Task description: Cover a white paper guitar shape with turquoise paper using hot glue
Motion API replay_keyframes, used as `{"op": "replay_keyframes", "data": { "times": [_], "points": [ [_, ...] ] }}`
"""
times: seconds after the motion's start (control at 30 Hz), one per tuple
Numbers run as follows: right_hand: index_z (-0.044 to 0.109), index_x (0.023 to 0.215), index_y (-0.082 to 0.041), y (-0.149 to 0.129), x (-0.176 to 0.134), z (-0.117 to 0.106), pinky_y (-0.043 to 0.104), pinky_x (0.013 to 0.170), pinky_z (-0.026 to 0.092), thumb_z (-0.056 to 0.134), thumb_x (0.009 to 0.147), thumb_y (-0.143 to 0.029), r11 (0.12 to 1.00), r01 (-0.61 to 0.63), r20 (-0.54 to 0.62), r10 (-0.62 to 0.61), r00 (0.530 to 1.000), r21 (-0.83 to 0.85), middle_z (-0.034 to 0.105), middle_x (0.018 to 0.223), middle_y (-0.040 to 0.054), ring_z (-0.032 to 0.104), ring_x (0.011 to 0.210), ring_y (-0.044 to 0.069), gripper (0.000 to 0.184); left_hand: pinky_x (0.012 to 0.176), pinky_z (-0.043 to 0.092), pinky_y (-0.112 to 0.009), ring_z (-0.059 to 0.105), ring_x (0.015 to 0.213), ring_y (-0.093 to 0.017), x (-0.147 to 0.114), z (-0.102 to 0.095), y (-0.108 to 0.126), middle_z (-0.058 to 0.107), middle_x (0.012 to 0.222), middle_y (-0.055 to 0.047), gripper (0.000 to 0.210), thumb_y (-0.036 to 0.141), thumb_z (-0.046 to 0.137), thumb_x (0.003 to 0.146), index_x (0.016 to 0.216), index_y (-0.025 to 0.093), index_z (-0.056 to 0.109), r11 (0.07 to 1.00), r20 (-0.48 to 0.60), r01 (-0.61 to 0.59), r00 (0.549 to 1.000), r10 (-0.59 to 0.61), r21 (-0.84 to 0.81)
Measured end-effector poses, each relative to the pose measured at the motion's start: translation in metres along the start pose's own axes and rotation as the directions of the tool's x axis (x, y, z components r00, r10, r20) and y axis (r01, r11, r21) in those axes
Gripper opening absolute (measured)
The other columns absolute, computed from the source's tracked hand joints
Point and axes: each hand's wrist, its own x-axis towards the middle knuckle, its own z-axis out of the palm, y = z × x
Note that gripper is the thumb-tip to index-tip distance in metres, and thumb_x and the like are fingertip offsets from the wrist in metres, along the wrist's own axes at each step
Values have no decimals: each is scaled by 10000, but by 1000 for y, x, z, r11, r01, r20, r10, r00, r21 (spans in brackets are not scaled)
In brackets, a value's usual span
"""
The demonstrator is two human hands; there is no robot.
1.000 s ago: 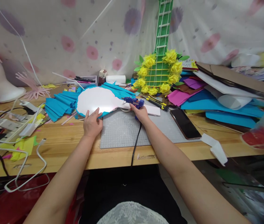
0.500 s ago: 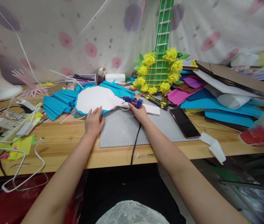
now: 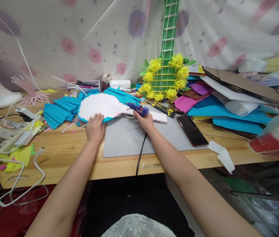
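- Cutout: the white guitar-shaped cutout lies flat, its rounded body set back from the front edge of the work surface and its narrow neck running right across the rear part of the grey cutting mat. Blue paper rims the body.
- Glue gun: the blue glue gun is above the neck, nozzle pointing left toward the body. Whether it touches the neck cannot be told.
- Right hand: the right hand is closed around the glue gun, which projects beyond the fingers at the far side of the hand.
- Left hand: the left hand is flat with fingers extended, the fingertips resting on the near rim of the body. The cutout extends away from this hand, toward the rear edge of the surface.
- Cord: a black cord runs from below the right hand over the front edge of the mat and the surface.
- Adjacent items: pleated blue paper lies left of the body; yellow-and-black cutters lie behind the neck; a phone lies on the right part of the mat.
- Rear edge: a green guitar-shaped piece with yellow flowers stands upright.
- Right end: stacked coloured paper is piled toward the rear.
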Motion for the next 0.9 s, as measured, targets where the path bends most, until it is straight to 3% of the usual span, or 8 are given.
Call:
{"op": "replay_keyframes", "data": {
  "times": [0.13,0.53,0.77,0.9],
  "points": [
    [676,876,-170,-1,0,-1,371,825,472,623,662,-593,999,-33,-56,34,998,27,710,930,98,635,925,260,477,1068,312,-480,459,1273,-263,0,0,0,562,1299,-136,395,243,434,843,1196,166,594,1000,-8,4,1000,-4,-4],
    [698,777,-175,0,5,-5,318,778,473,591,683,-609,984,-125,-50,133,990,129,722,788,62,652,831,228,457,1094,270,-506,469,1265,-257,0,-5,-4,586,1268,-134,420,144,410,798,1162,164,618,999,-71,54,996,-54,-5],
    [678,752,-156,5,18,-19,313,757,477,584,685,-606,980,-67,-188,103,977,188,714,795,76,649,800,212,465,1102,267,-494,456,1276,-259,1,-13,-14,538,1320,-156,488,169,409,818,1292,138,522,992,-149,122,981,-124,-24],
    [666,726,-171,18,24,-19,306,724,482,557,691,-620,977,-109,-218,149,965,184,712,784,62,647,781,204,463,1082,286,-512,436,1293,-259,0,-12,-15,549,1322,-93,440,166,413,826,1224,234,587,996,-138,92,986,-94,-22]
  ]
}}
